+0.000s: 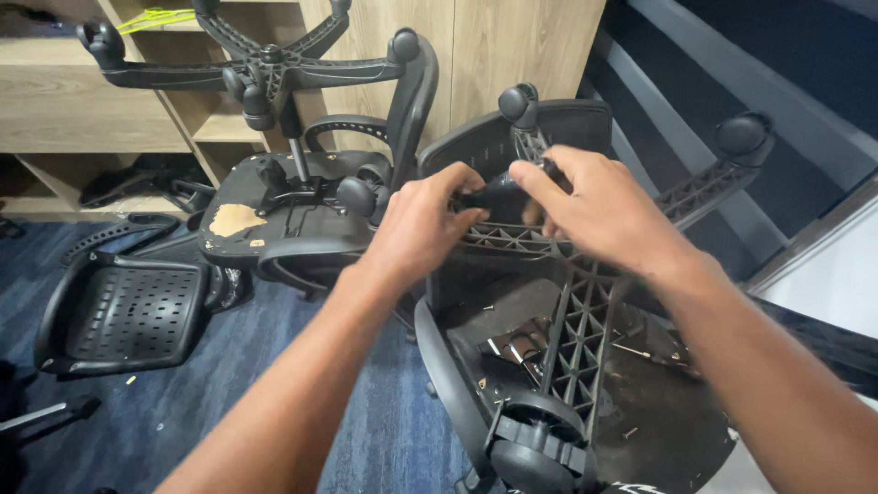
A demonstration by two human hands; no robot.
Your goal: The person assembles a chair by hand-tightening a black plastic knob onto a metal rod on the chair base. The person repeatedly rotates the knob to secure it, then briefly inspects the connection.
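Centre of the frame: my left hand (422, 220) and right hand (594, 206) are both up on an overturned office chair (585, 366) that fills the lower right. Between them sits a black caster (498, 192), at the end of one arm of the ribbed star base (576, 320). Left fingers curled round the caster's left side, clamped on it. Right fingers over its right side, touching; can't tell if they fully close on it, thumb hidden.

More casters on the same base: one top centre (519, 102), one upper right (743, 135), one bottom centre (535, 453). Underside of the seat shows a metal mechanism plate (517, 346), with bits of debris scattered on the black pan.

Upper left of the frame: a second overturned chair (293, 220), its base (265, 69) up in the air, seat bottom with a torn tan patch. Left middle: a loose perforated black seat shell (119, 316) on the blue carpet (274, 393). Wooden shelving (82, 101) behind, upper left. Dark wall panels upper right.
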